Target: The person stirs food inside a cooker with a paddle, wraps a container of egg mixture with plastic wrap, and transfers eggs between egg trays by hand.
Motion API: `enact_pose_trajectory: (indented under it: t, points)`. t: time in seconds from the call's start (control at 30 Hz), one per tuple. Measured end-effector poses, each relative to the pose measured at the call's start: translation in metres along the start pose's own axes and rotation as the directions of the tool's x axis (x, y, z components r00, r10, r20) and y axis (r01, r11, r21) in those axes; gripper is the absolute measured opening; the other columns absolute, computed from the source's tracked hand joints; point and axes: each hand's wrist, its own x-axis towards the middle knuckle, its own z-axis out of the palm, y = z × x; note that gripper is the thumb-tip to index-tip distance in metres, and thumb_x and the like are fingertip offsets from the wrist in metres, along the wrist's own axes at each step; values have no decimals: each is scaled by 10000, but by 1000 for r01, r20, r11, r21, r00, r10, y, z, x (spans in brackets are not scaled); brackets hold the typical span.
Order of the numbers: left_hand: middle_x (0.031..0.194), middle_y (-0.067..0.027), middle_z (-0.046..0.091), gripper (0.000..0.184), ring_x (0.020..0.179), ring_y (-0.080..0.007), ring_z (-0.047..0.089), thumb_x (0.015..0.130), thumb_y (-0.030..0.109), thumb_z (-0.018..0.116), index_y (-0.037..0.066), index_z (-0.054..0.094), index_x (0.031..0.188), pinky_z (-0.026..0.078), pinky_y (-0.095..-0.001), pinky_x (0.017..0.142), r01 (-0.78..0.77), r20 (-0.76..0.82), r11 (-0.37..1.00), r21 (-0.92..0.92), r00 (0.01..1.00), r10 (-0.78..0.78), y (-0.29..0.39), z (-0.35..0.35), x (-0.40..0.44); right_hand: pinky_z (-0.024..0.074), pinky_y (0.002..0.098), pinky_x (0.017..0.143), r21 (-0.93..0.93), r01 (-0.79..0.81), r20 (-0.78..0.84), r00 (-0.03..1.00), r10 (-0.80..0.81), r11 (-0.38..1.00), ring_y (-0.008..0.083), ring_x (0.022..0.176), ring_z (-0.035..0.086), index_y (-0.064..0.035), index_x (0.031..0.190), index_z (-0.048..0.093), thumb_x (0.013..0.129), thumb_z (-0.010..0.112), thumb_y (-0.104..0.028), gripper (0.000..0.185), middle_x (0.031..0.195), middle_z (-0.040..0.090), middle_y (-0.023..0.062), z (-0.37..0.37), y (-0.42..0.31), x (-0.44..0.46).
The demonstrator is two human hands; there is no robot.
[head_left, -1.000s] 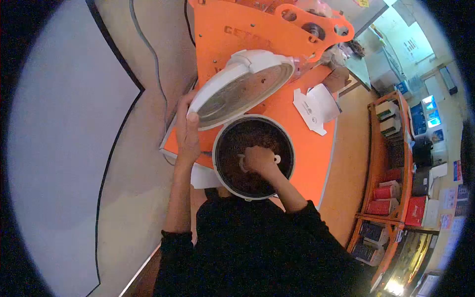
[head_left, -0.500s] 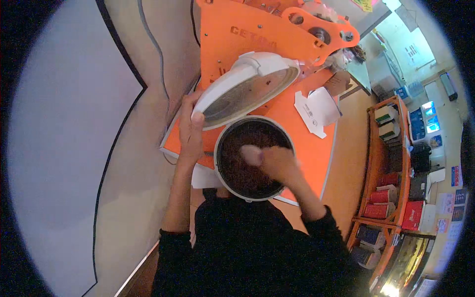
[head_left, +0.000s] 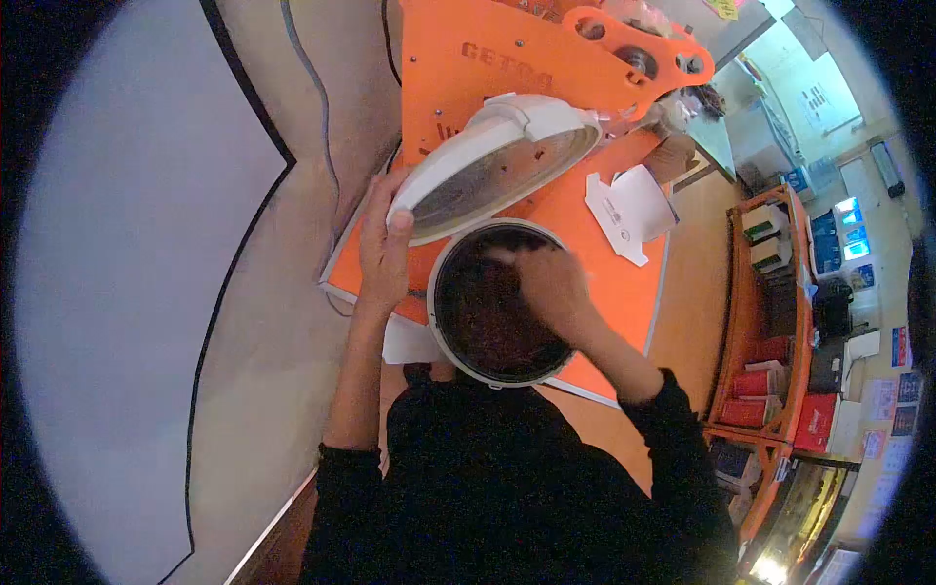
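Observation:
My left hand [head_left: 384,244] is closed on the edge of a round white lid [head_left: 561,115] with a see-through centre, holding it tilted above the table. Below it stands a round white-rimmed tub [head_left: 436,331] with dark brown, grainy contents [head_left: 487,322]; they look like coffee, but I cannot tell beans from grounds. My right hand [head_left: 554,290] reaches into the tub from the right, its fingers curled and blurred. A pale scoop-like tool [head_left: 502,255] shows at its fingertips, mostly hidden and smeared by motion.
Behind the lid stands an orange machine panel [head_left: 468,83] with cut-out letters. An unfolded white carton [head_left: 629,214] lies on the orange tabletop [head_left: 624,302]. Shelves [head_left: 726,327] with red boxes line the right, and a wall [head_left: 263,322] is close on my left.
My right hand has moved toward the far side of the tub with the pale tool, which shows less now. My left hand still holds the lid tilted.

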Motion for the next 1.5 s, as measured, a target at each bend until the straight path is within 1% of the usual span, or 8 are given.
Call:
enact_pose_trajectory:
  t: [0.07, 0.23, 0.37, 0.67, 0.93, 1.07, 1.3, 1.5]
  points:
    - [1069, -128, 512, 511, 1049, -236, 483, 959, 438, 395, -6, 502, 1186, 343, -344, 940, 17, 7, 1000, 4, 1000, -17, 5, 1, -1, 548, 424, 604, -37, -143, -32, 989, 142, 989, 306, 753, 687, -116, 954, 694, 780, 547, -108, 228, 805, 677, 148, 16, 13, 19]
    - [1086, -130, 510, 507, 1076, -243, 476, 962, 432, 387, -5, 499, 1193, 335, -341, 956, 18, 8, 1000, 7, 1000, -18, 4, 1, -1, 549, 404, 598, 29, 362, 131, 923, -362, 932, 318, 718, 683, -77, 936, 690, 787, 567, -141, 203, 765, 678, 143, 45, 2, 8]
    - [1078, -124, 509, 529, 1070, -238, 475, 965, 450, 367, -10, 500, 1190, 335, -338, 955, 56, 0, 997, -50, 998, -56, 1, 2, -1, 548, 412, 587, 2, 364, 207, 911, -357, 931, 310, 684, 684, -69, 898, 696, 802, 566, -167, 189, 728, 676, 144, 4, -15, -31]
    - [1057, -120, 501, 574, 1053, -223, 471, 958, 496, 355, -16, 507, 1168, 338, -341, 940, 46, -3, 999, -8, 999, -46, 0, 6, 0, 549, 405, 568, -71, -280, 50, 958, 283, 958, 299, 649, 682, -59, 768, 711, 802, 559, -186, 201, 706, 676, 151, 48, 15, 3]
    - [1201, -142, 531, 697, 1150, -251, 474, 908, 607, 378, 0, 489, 1232, 338, -382, 998, 80, -9, 997, 2, 997, -80, -5, 8, -5, 515, 480, 772, 385, -114, 424, 903, -66, 916, 367, 865, 654, 33, 859, 661, 821, 578, -300, 346, 880, 651, 256, 50, 10, -34]
    - [1119, -137, 519, 619, 1088, -250, 475, 928, 543, 378, -4, 498, 1190, 340, -377, 968, 36, -16, 999, 25, 999, -35, 0, 15, -4, 546, 452, 725, 362, 260, 165, 927, -336, 895, 355, 777, 665, -18, 903, 676, 787, 541, -130, 210, 859, 664, 229, 99, 13, -27]
    - [1047, -140, 492, 520, 1024, -252, 465, 959, 457, 370, -5, 505, 1155, 337, -371, 938, -15, 15, 999, 36, 1000, 14, 8, 11, 0, 498, 410, 570, 758, 88, 284, 848, -448, 647, 338, 541, 590, 49, 735, 597, 806, 586, -120, 183, 574, 581, 188, 91, 56, -8]
    - [1061, -137, 494, 524, 1032, -243, 470, 965, 453, 362, -11, 496, 1168, 340, -364, 941, -7, 17, 999, 33, 1000, 7, 1, 10, -2, 528, 435, 622, 332, -78, 210, 978, 7, 940, 343, 744, 661, 12, 836, 632, 785, 522, -114, 175, 729, 639, 213, 18, 54, -9]
